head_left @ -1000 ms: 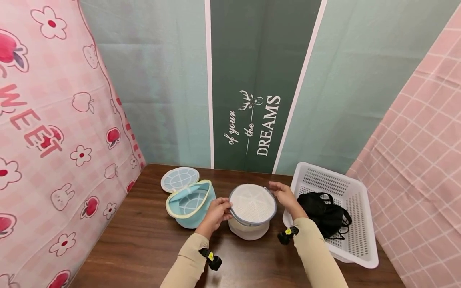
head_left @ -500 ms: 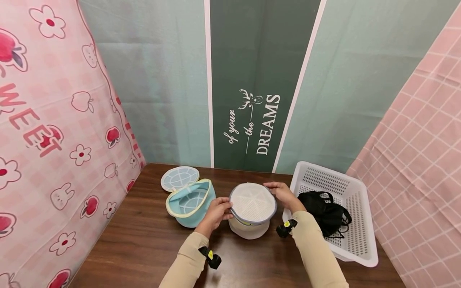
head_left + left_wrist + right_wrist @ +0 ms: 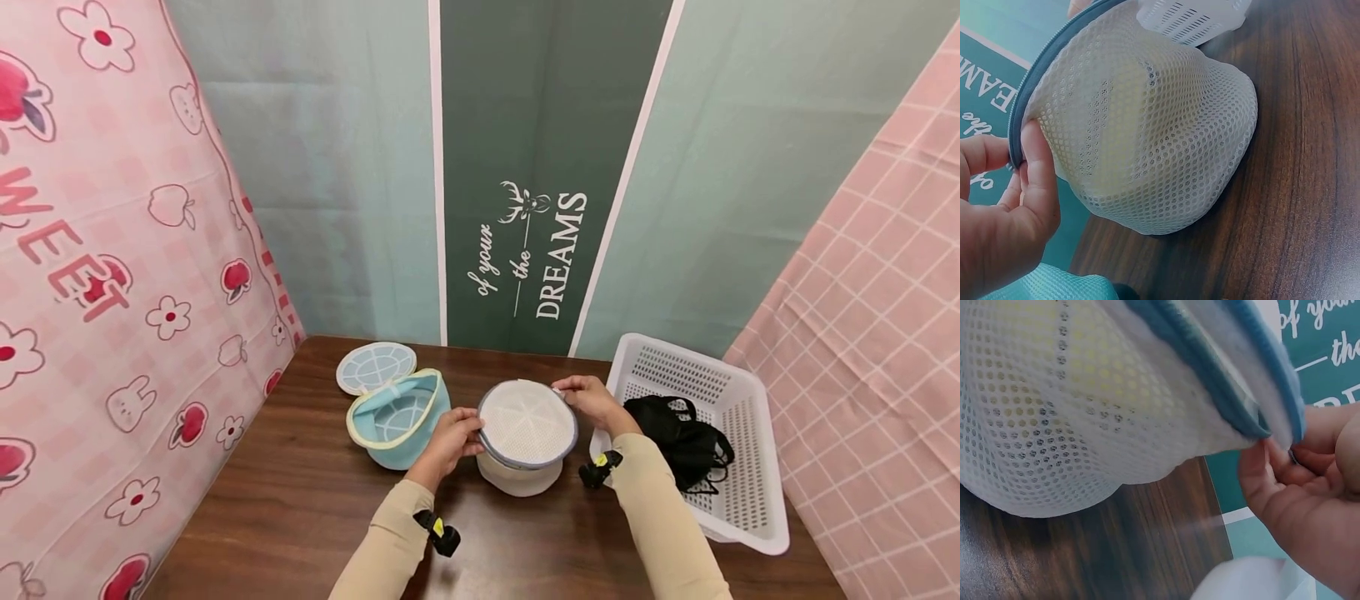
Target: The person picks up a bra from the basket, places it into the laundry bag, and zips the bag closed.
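Observation:
A round white mesh laundry bag (image 3: pixel 527 422) with a blue-grey zip rim stands on the table between the hands, its lid over the top. My left hand (image 3: pixel 454 435) pinches the rim on the left side, thumb against the mesh in the left wrist view. On the far right, my right hand (image 3: pixel 594 400) pinches the bag at its rim; in the right wrist view, fingertips (image 3: pixel 1259 464) meet right below two separated zip edges (image 3: pixel 1244 425). Something pale yellow (image 3: pixel 1124 119) shows through the mesh. What the right fingertips pinch exactly, I cannot tell.
To the left stands a light blue mesh laundry bag (image 3: pixel 408 454) with yellow trim, its round lid (image 3: pixel 377 368) folded back. A white plastic basket (image 3: pixel 757 467) at the right holds black straps and cloth (image 3: pixel 678 442). Patterned cloths hang around the wooden table (image 3: pixel 285 492).
My right hand has come in from beside the bag to its right rim and now pinches there. The left hand keeps its hold, and the bag stays in place.

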Demonstrator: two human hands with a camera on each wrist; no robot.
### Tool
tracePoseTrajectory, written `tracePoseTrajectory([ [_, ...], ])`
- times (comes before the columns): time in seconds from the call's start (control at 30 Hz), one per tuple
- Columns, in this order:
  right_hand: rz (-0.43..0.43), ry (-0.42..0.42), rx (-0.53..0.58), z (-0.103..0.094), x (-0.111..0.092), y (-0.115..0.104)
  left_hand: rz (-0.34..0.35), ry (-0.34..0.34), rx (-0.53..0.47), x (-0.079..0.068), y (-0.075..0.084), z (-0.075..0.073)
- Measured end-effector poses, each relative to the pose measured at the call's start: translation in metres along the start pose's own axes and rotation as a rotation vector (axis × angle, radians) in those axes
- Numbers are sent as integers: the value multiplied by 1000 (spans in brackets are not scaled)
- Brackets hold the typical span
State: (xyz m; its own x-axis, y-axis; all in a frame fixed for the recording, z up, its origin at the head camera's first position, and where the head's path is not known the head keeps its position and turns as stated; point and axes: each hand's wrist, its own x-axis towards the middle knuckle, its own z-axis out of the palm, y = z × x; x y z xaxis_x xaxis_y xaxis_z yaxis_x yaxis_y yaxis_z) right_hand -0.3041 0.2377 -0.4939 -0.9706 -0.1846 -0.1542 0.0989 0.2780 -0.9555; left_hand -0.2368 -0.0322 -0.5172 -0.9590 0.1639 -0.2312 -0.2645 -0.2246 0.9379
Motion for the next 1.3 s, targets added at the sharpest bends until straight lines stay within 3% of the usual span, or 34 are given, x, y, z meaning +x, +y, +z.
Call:
tracePoseTrajectory([
  [0.23,-80,132,-245,4,-1,-6,2,0,2,-2,3,1],
  [0.4,-80,197,-311,8,-3,-8,7,6,12,-2,3,1],
  [0.47,-93,204,-344,9,-4,-8,48,34,110,-3,4,3],
  [0.63,-179,263,-497,12,-10,-10,236,191,553,-7,14,12],
  [0.7,-219,286,-534,13,-12,-11,283,230,655,-6,20,15],
  [1.07,-326,330,-622,20,-9,-6,339,170,860,15,41,23],
  [1.3,-404,311,-723,23,-8,-7,278,103,895,29,52,29],
])
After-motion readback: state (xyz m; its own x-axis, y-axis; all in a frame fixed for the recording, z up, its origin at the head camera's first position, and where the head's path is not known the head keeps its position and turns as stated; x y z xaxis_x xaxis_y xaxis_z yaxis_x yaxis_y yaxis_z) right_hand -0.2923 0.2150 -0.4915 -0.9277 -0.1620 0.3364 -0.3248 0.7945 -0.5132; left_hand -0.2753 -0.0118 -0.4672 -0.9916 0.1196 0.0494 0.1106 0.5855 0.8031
